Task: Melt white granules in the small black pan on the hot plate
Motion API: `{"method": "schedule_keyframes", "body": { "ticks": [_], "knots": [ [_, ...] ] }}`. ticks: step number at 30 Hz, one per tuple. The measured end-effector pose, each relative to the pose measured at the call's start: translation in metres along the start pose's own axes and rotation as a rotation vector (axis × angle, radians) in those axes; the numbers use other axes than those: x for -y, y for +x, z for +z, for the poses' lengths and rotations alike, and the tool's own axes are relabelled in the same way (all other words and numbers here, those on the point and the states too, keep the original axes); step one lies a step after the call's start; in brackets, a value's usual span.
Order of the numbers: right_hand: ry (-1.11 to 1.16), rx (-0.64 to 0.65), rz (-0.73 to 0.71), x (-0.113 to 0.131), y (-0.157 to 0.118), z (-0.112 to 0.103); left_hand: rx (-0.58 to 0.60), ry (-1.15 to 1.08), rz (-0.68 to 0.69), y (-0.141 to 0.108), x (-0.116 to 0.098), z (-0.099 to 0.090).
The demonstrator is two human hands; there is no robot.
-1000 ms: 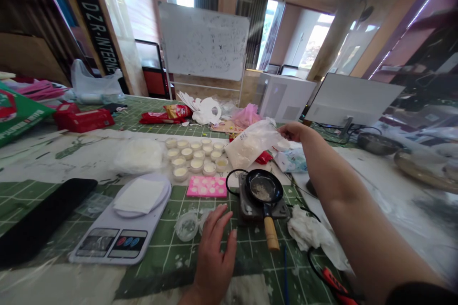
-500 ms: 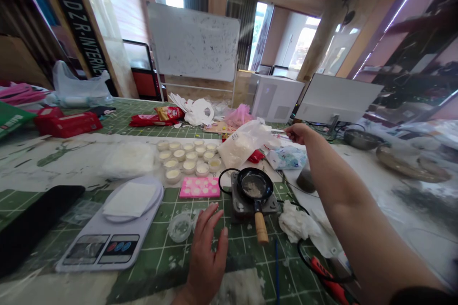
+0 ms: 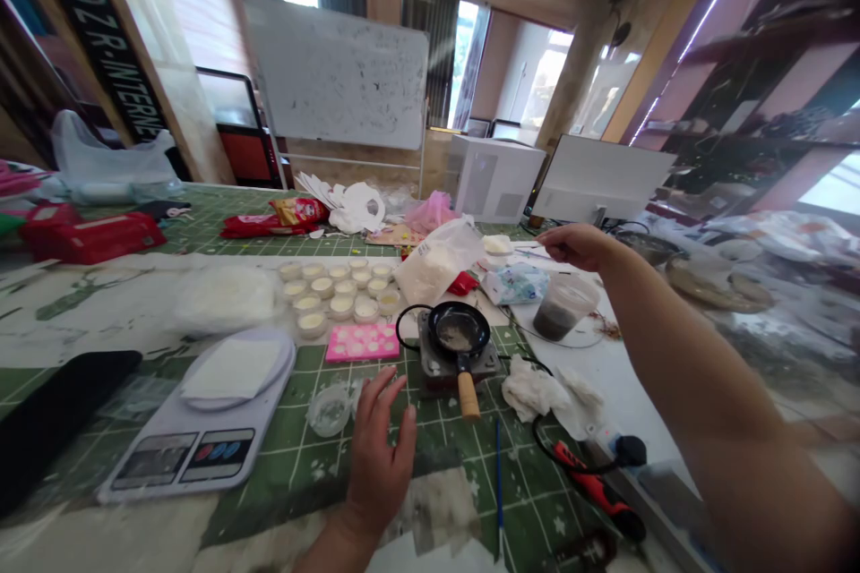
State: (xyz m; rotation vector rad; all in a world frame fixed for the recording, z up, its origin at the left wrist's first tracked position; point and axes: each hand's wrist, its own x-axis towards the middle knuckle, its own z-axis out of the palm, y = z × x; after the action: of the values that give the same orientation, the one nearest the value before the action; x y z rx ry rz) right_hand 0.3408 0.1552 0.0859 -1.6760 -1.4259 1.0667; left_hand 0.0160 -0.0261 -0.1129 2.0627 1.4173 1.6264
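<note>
My left hand (image 3: 381,452) hovers low over the green grid mat, fingers spread and holding nothing. Just beyond its fingertips lies a small clear plastic cup (image 3: 329,411). My right hand (image 3: 572,247) reaches far forward, fingers bent together near some thin sticks (image 3: 528,254) on the table; what it grips, if anything, is too small to make out. Between the hands, a small black frying pan (image 3: 459,329) with a wooden handle rests on a small hot plate (image 3: 430,364). A pink mould (image 3: 363,343) with pale filled hollows lies left of it.
Several small cups of pale wax-like material (image 3: 344,288) stand behind the mould. Left are a kitchen scale (image 3: 202,430) and a black phone-like slab (image 3: 64,425). A bag of white granules (image 3: 434,273), a cup of dark contents (image 3: 563,309), crumpled tissue (image 3: 530,389) and a power strip (image 3: 662,501) lie rightward.
The view has turned slightly right, so the table things shift left. The dark-filled cup, earlier partly behind my right arm, now shows. My left hand stays open.
</note>
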Motion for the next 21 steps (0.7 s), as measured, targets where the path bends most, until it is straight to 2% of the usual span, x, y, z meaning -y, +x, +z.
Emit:
{"method": "schedule_keyframes", "body": {
  "ticks": [6, 11, 17, 21],
  "knots": [
    [-0.190, 0.041, -0.055, -0.003, -0.036, 0.019, -0.006, 0.019, 0.039, 0.000, -0.005, -0.002],
    [-0.499, 0.057, -0.110, 0.006, -0.052, 0.040, -0.016, 0.022, 0.059, 0.001, -0.005, -0.003],
    [-0.959, 0.004, -0.290, 0.031, -0.078, 0.080, -0.023, 0.027, 0.091, 0.001, -0.006, -0.004],
    [-1.162, -0.009, -0.418, 0.042, -0.103, 0.110, -0.024, 0.032, 0.108, 0.001, -0.006, -0.004]
  ]
}}
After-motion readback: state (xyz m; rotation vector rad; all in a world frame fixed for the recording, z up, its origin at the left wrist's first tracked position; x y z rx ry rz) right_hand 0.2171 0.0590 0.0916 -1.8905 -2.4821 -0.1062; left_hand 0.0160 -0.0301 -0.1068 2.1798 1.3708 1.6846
